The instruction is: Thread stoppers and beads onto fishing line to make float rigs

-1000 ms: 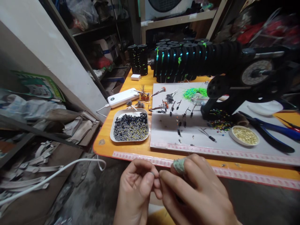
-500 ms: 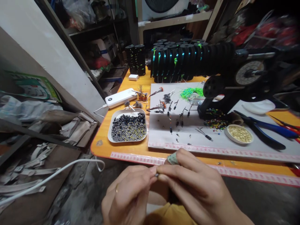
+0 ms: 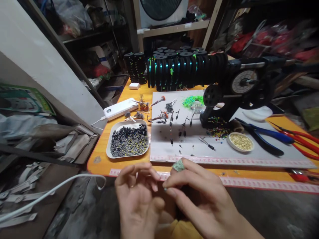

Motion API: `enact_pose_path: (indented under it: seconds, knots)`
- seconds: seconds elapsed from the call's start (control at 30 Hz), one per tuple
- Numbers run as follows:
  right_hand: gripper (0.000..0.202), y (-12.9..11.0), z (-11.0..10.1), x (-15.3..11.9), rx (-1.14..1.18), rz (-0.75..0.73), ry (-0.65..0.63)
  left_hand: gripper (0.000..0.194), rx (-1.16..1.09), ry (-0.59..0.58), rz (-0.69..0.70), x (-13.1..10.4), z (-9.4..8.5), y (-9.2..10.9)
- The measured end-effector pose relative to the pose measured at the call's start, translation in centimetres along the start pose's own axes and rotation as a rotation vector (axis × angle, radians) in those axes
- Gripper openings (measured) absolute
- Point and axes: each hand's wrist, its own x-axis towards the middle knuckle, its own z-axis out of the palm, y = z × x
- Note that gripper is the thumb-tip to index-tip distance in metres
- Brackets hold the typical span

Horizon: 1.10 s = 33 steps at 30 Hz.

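Note:
My right hand (image 3: 199, 192) pinches a tiny dark piece (image 3: 165, 189) between thumb and forefinger; its kind is too small to make out. A green wrap (image 3: 178, 165) covers one of that hand's fingertips. To its left, my left hand (image 3: 139, 199) is turned palm up, its fingers apart and loosely curved, with nothing seen in it. Both hands are in front of the table's near edge. Beyond them, a white tray (image 3: 108, 147) holds many small black, grey and yellow-tipped pieces. Small black parts with wires (image 3: 211, 146) lie scattered on a grey board (image 3: 159, 146).
Pink measuring tapes (image 3: 249, 182) run along the table's front. A black machine with spools (image 3: 184, 71) stands behind the board. A dish of gold pieces (image 3: 241, 142), blue-handled pliers (image 3: 271, 131) and red-handled pliers (image 3: 306, 152) lie right. A white power bank (image 3: 121, 109) sits left.
My left hand has come away from the right hand and opened, palm up. My right hand keeps its pinch on the small piece. The camera view has shifted somewhat.

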Motion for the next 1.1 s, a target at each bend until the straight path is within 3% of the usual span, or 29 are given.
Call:
enact_pose_path:
  seconds: [0.1,0.17,0.23,0.3,0.4,0.47,0.63,0.7,0.8,0.83,0.97,1.1]
  knots:
    - [0.014,0.3,0.1,-0.1,0.004,0.03,0.042,0.088,-0.054,-0.041,-0.204,-0.5,0.1,-0.9]
    - [0.013,0.3,0.0,-0.2,0.011,0.056,0.036,0.077,0.038,-0.073,-0.215,-0.6,0.1,-1.0]
    - [0.014,0.4,-0.1,-0.3,0.018,0.079,0.019,0.053,0.174,-0.153,-0.08,-0.1,0.0,-0.7]
    - [0.015,0.4,-0.3,-0.3,0.02,0.089,0.0,0.031,0.334,-0.306,0.135,0.9,-0.2,-0.2]
    - [0.018,0.5,-0.8,-0.1,0.024,0.079,-0.03,0.021,0.538,-0.476,0.431,2.5,-0.8,0.7]
    - [0.018,0.6,-1.1,0.1,0.032,0.066,-0.038,0.018,0.624,-0.547,0.519,3.3,-1.1,1.2]
    - [0.016,0.9,-1.5,0.1,0.078,0.067,-0.032,0.015,0.739,-0.617,0.491,3.3,-0.5,1.5]
    - [0.014,0.9,-1.6,0.0,0.097,0.099,-0.029,0.011,0.724,-0.536,0.475,2.6,0.3,1.2]
    - [0.012,0.9,-1.8,-0.2,0.132,0.146,-0.022,0.005,0.669,-0.315,0.449,1.8,1.2,0.6]
    - [0.012,0.9,-1.9,-0.3,0.141,0.16,-0.018,0.006,0.669,-0.307,0.456,1.7,1.3,0.4]
    - [0.012,1.1,-2.3,-0.5,0.168,0.187,-0.01,0.021,0.702,-0.53,0.558,3.1,0.3,0.4]
    - [0.013,1.4,-2.3,-0.6,0.156,0.188,-0.007,0.02,0.677,-0.625,0.614,4.1,-0.1,0.8]
